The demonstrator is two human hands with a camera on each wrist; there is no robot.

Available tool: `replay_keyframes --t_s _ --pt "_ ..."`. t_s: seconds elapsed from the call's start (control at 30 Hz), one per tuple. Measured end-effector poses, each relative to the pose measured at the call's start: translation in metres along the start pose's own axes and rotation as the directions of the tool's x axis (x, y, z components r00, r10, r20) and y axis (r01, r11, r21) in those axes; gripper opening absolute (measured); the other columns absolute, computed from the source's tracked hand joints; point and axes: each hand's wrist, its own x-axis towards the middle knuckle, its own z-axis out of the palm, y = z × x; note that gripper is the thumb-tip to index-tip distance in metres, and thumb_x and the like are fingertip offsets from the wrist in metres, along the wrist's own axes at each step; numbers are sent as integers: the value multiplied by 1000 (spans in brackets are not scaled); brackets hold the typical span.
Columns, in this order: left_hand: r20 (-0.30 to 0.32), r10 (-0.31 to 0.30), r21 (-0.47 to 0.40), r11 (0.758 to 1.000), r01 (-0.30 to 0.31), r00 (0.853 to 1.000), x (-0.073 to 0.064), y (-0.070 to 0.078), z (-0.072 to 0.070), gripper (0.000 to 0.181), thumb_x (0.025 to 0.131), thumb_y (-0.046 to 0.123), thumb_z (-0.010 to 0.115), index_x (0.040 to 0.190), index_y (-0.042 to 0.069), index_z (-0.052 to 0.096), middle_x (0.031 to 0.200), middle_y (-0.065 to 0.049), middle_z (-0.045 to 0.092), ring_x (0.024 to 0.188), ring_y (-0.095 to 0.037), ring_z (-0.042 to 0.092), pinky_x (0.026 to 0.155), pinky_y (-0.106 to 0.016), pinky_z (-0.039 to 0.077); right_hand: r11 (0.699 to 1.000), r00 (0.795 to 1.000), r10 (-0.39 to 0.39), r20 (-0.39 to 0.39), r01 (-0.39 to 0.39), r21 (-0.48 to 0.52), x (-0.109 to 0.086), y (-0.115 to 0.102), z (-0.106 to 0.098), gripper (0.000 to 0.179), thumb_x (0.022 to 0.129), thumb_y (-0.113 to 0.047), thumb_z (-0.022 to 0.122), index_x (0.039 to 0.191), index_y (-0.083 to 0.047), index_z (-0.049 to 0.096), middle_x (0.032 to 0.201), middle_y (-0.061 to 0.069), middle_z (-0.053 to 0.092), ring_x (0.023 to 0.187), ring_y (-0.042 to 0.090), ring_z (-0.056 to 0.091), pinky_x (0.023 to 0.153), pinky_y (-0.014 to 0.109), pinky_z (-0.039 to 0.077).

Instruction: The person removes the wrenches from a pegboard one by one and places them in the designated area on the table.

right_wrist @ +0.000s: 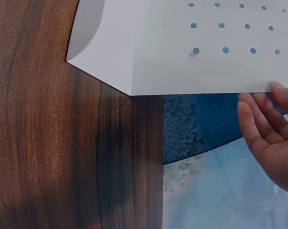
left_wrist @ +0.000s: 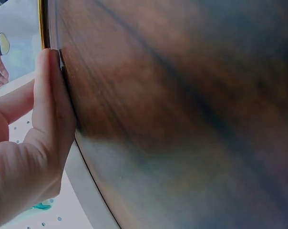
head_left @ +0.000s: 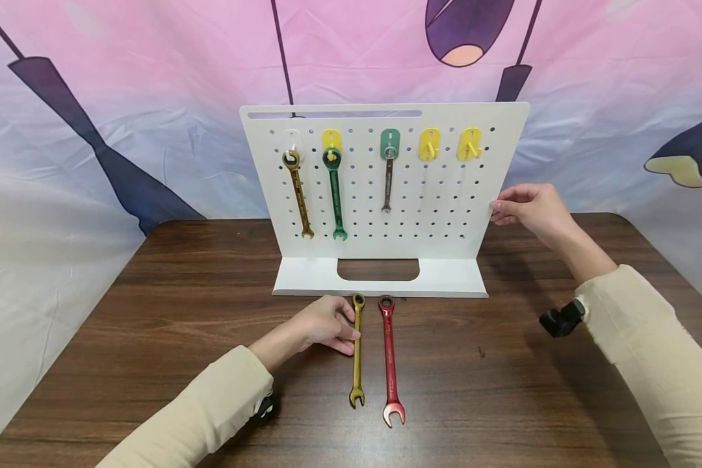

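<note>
On the table lies a gold combination wrench (head_left: 357, 367), ring end toward the board. My left hand (head_left: 329, 325) grips its shaft from the left, thumb across the upper part; in the left wrist view a gold edge (left_wrist: 42, 24) shows at the fingertips. A red combination wrench (head_left: 390, 357) lies just to the right. My right hand (head_left: 529, 208) pinches the right edge of a white pegboard (head_left: 444, 244) between thumb and fingers. The right wrist view shows the thumb on the board's front and the fingers (right_wrist: 258, 117) at its back.
On the board hang a bronze wrench (head_left: 298, 195), a green wrench (head_left: 336, 198) and a small silver wrench (head_left: 388, 185). Two yellow hooks (head_left: 429, 144) at the right hold nothing. The board's base (head_left: 304, 279) rests on the wooden table (head_left: 181, 312), before a patterned cloth (head_left: 181, 97).
</note>
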Motion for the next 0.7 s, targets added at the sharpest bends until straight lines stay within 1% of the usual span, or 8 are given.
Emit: replay_keyframes --t_s 0.13,0.23,0.33,0.43,0.7 --pt "-22 -6 15 1000 7 1000 0 1 1 18 82 -16 55 93 -9 43 69 -14 56 51 -15 58 60 -33 58 1000 1000 -8 -1 8 7 0 -1 1 22 86 -8 64 93 12 60 73 2 67 67 16 65 64 29 57" --pt "-34 0 20 1000 1 999 -1 1 1 19 81 -16 56 93 -9 43 67 -14 56 51 -15 58 59 -33 58 1000 1000 -19 -4 19 20 1 -1 2 19 86 -5 63 93 13 60 73 2 67 66 14 64 66 32 57" --pt "-40 9 23 1000 -8 999 -2 0 0 21 81 -17 57 94 -9 43 66 -13 56 51 -15 58 59 -32 58 999 1000 -26 -5 27 27 1 -1 3 18 86 -3 62 92 14 60 73 2 66 66 15 65 67 35 57" --pt "-43 12 28 1000 -11 999 -2 0 0 22 80 -17 57 95 -9 43 66 -13 56 51 -16 58 58 -32 58 999 1000 -28 -6 28 26 0 -1 3 17 86 -2 62 92 13 60 72 2 66 66 15 65 67 35 57" --pt "-46 15 64 998 -12 999 -1 0 3 21 80 -16 57 93 -9 43 65 -15 59 49 -16 59 55 -31 58 998 1000 -28 -8 29 51 0 -1 2 10 85 -2 63 87 8 63 72 3 66 65 15 64 67 35 57"
